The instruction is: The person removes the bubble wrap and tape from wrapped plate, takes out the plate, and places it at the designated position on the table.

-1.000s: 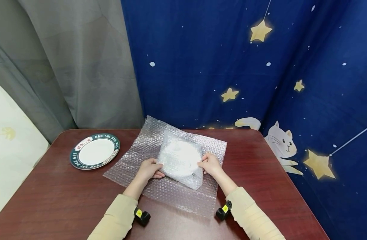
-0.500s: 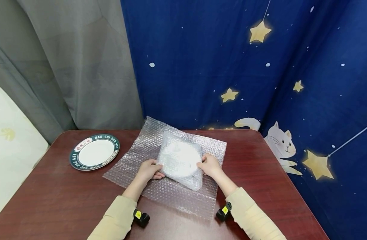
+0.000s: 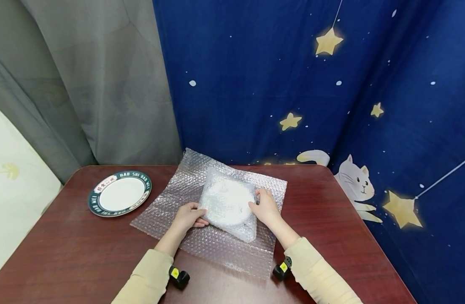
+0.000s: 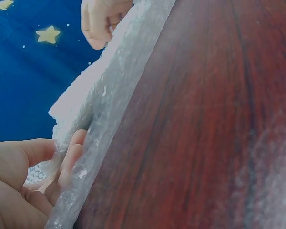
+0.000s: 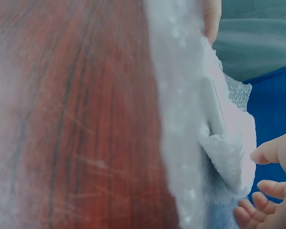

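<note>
A round white plate wrapped in bubble wrap (image 3: 228, 200) lies near the middle of a larger sheet of bubble wrap (image 3: 232, 253). My left hand (image 3: 188, 215) pinches the wrapped plate's left edge, thumb above and fingers beneath, as the left wrist view shows. At the opposite edge is my right hand (image 3: 267, 207). In the right wrist view its thumb (image 5: 271, 152) is at the edge of the package, with the other fingers spread apart from it. A pale plate rim (image 5: 216, 107) shows at an opening between the folds there.
A plate with a dark green lettered rim (image 3: 92, 198) rests at the table's far left. The reddish-brown wooden table (image 3: 323, 211) extends around the sheet. Grey and blue curtains (image 3: 247, 84) hang behind the far edge.
My right hand has loosened from the package's right edge and its fingers have shifted slightly up along it. My left hand and the wrapped plate stay in place.
</note>
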A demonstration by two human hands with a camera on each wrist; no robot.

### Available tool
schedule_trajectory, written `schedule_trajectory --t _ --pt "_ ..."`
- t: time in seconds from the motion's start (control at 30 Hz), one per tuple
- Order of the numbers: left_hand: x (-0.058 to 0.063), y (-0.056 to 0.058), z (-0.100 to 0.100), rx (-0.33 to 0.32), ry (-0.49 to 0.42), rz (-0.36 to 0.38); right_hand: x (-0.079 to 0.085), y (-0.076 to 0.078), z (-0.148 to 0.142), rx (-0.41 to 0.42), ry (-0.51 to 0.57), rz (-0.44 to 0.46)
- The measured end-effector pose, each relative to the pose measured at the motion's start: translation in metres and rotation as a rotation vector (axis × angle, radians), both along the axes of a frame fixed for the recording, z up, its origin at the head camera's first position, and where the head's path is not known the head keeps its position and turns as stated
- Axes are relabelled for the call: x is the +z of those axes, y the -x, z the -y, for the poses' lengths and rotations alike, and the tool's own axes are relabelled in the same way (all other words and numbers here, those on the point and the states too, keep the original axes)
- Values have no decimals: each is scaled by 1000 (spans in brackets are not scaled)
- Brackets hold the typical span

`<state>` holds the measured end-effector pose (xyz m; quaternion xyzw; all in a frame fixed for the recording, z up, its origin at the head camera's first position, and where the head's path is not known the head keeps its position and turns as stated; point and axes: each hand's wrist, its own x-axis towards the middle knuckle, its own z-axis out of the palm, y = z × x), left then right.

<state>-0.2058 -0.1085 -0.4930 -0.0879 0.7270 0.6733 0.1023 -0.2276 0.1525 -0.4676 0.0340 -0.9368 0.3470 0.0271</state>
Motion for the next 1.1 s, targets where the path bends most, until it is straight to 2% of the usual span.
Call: schedule_trajectory --t 0.2,0.33,0.5,0.73,1.1 --pt "-1 0 0 7 -10 0 5 2 9 38 19 -124" --pt "0 0 0 12 -18 2 9 3 16 84 44 -165" --pt "-1 0 1 19 -34 5 18 4 24 149 65 -176" --pt "-2 0 2 15 -18 11 29 6 36 288 13 -199" --pt "-5 2 2 16 -22 7 45 13 48 456 -95 -135"
